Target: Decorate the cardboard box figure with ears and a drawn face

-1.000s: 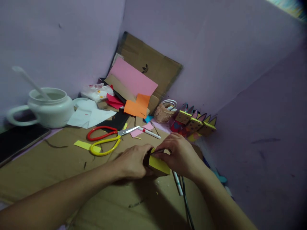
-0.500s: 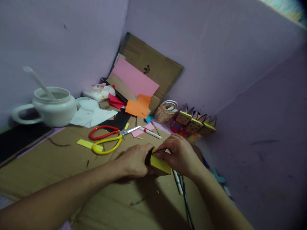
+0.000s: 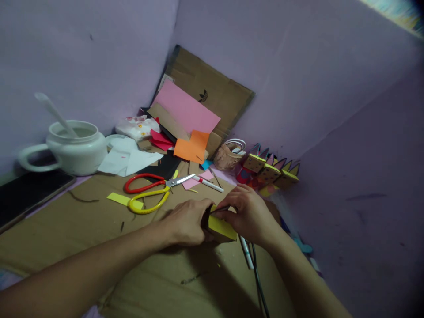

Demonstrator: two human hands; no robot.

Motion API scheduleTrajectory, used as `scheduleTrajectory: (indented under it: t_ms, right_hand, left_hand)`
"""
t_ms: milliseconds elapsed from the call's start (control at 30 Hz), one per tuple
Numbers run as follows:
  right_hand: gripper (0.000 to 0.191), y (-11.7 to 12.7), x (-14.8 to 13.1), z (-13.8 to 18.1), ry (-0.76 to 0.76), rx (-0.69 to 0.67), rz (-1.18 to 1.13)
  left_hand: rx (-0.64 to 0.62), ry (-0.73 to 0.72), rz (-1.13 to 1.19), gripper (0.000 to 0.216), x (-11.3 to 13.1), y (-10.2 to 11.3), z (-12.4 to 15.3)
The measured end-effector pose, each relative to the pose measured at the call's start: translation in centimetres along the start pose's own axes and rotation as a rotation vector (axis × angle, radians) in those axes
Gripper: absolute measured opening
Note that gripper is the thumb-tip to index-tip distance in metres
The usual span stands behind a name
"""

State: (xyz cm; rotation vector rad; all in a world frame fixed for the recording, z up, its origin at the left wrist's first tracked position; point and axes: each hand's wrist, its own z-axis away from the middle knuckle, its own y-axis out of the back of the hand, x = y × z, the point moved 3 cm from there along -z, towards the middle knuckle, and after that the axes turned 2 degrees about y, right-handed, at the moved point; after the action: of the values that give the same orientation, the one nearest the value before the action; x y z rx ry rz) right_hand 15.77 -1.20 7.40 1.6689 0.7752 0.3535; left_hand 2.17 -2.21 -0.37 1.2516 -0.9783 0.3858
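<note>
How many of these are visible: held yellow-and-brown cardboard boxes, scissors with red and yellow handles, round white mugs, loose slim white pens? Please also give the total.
Held yellow-and-brown cardboard box: 1
Scissors: 1
Round white mug: 1
Loose slim white pens: 2 (red-marked pen, teal-marked pen)
Total: 5

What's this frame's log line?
left hand: holding box | right hand: pinching thin dark piece at box | scissors: untouched, beyond left hand
</note>
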Motion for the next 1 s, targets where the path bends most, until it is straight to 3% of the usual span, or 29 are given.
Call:
scheduleTrajectory:
  t_ms: [1000]
  right_hand:
    - [0.013, 0.0, 0.0, -0.01, -0.034, -0.023, -0.008]
  left_hand:
    - [0.006, -0.016, -0.011, 0.05, -0.12, -0.12, -0.24]
